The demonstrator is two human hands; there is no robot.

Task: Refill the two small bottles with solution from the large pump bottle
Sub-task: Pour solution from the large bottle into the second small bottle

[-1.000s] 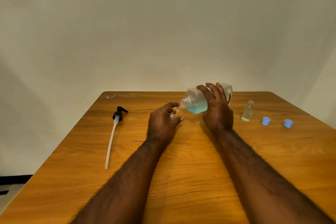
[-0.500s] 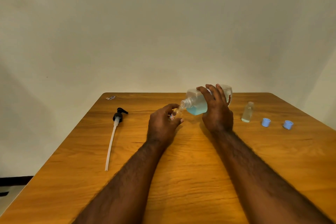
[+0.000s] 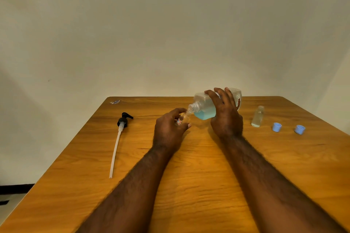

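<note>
- Worktop point(image 3: 198, 185) of orange-brown wood fills the near view, with both forearms reaching out across it.
- Pump head point(image 3: 124, 120) lies off to the left, well apart from both hands, its long white tube trailing back toward the person.
- Left hand point(image 3: 169, 128) is curled round a small bottle point(image 3: 183, 118), holding it with the mouth tipped up and to the right.
- Right hand point(image 3: 226, 119) is clasped over the large bottle point(image 3: 203, 108). This bottle is tilted almost onto its side, long axis running left to right, and its open neck points left and slightly down.
- That neck meets the small bottle's mouth just above and to the right of the left hand; the pour depends on this alignment. Blue solution pools low in the large bottle. I cannot tell whether any is flowing.
- A blue cap point(image 3: 276, 126) and a second blue cap point(image 3: 300, 129) sit to the right, apart from each other.
- A second small bottle point(image 3: 258, 116) stands upright just left of the caps, uncapped, with a little liquid at its base. It probably needs filling next.
</note>
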